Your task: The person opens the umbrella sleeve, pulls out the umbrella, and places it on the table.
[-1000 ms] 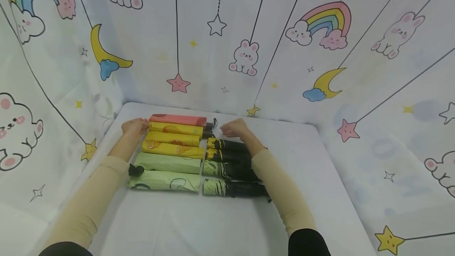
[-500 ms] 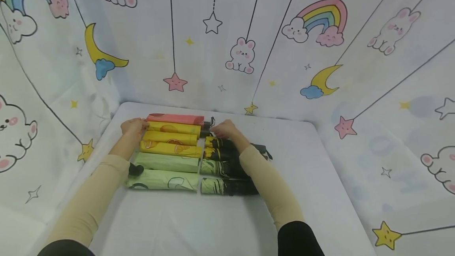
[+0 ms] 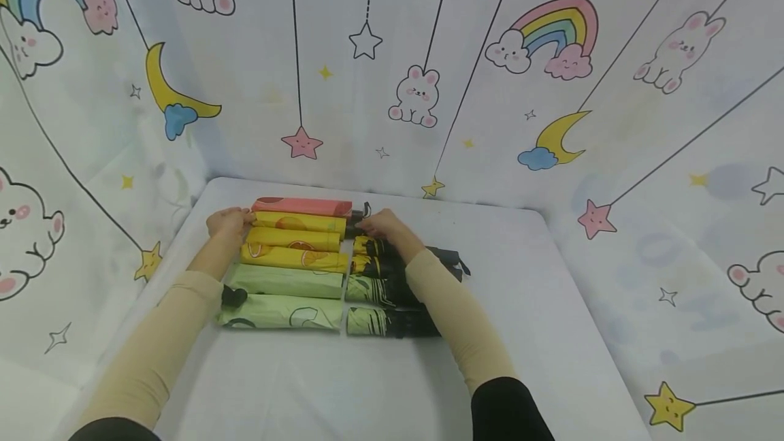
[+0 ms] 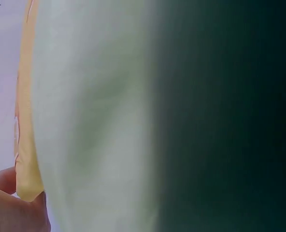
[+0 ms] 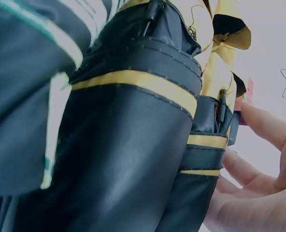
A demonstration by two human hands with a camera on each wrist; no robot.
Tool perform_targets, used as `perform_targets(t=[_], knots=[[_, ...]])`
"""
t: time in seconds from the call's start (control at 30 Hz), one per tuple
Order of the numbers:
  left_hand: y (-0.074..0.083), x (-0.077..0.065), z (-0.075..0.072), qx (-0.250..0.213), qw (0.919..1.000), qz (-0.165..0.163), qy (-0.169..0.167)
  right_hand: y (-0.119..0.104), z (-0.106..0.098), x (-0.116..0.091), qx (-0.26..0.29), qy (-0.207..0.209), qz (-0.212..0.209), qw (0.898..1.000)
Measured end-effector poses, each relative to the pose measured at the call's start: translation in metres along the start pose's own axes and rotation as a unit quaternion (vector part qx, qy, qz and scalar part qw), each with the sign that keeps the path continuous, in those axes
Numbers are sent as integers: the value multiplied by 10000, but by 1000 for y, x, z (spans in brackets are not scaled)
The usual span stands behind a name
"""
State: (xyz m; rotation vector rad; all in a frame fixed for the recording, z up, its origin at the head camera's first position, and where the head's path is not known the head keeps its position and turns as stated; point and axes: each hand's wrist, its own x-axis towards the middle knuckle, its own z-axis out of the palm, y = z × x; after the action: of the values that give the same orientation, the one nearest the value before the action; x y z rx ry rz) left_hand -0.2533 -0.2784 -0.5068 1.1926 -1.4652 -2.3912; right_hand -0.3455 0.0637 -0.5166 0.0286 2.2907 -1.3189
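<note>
Folded umbrellas lie side by side on the white table. My left hand (image 3: pixel 226 222) pinches the left end of the second umbrella from the back, a yellow one (image 3: pixel 300 222) with orange print. In the left wrist view, thumb and finger grip the end of its yellow sleeve (image 4: pixel 27 159). At its right end, the fingers of my right hand (image 3: pixel 390 226) close on the short black handle (image 3: pixel 352 231). The right wrist view shows that hand (image 5: pixel 264 179) at the dark handle tip (image 5: pixel 235 126), partly hidden by nearer umbrellas. Behind lies a red umbrella (image 3: pixel 300 206).
Two more yellow umbrellas (image 3: pixel 294 238) and two light green ones (image 3: pixel 288 281) lie in front. A second column to the right holds yellow-and-black (image 3: pixel 370 267) and green-and-black umbrellas (image 3: pixel 370 322), partly under my right forearm. A printed cloth (image 3: pixel 343 107) surrounds the table (image 3: pixel 294 380).
My right hand has moved left and slightly down to the yellow umbrella's black handle. My left hand keeps its hold on the other end. The head view has shifted slightly.
</note>
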Motion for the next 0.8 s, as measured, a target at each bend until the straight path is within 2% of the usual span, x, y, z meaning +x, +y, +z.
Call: perform_targets(t=[0.17, 0.3, 0.53, 0.7, 0.8], knots=[[-3, -1, -1, -133, 9998, 57, 138, -3, 3, 1, -411, 124, 124, 9990], [-5, 0, -2, -100, 9997, 37, 206, -4, 7, -1, -540, 228, 127, 9982], [-7, -1, -4, 37, 10000, 44, -37, -3, 10, -7, -1057, 281, -274, 9936], [-7, -2, -6, 88, 9999, 44, -61, 1, 10, -8, -855, 231, -489, 9949], [-7, -1, -6, -25, 10000, 30, -25, 4, 8, -6, -422, 240, -473, 9977]])
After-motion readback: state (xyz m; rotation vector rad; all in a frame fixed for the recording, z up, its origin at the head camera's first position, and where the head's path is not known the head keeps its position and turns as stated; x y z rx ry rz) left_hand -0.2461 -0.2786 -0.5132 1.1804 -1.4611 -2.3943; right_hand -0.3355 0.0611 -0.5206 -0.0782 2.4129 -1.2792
